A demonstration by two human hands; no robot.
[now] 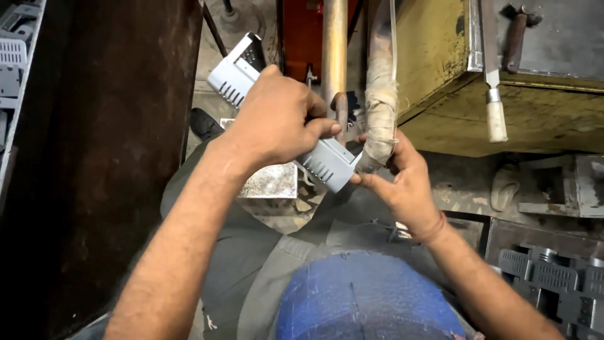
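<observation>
Head view, left hand (274, 119) gripping a grey slotted metal casing (283, 110), right hand (402, 179) pinching its lower corner, beside a cloth-wrapped lever (380, 101).

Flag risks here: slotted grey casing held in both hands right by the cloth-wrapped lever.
1. The left hand covers the middle of the grey slotted metal casing; thin sheet edges could cut the fingers.
2. The right hand pinches only the casing's corner, close to the cloth-wrapped lever; fingers could get pinched if the lever moves.
3. The file overhangs the yellow bench edge and might get knocked off.
</observation>
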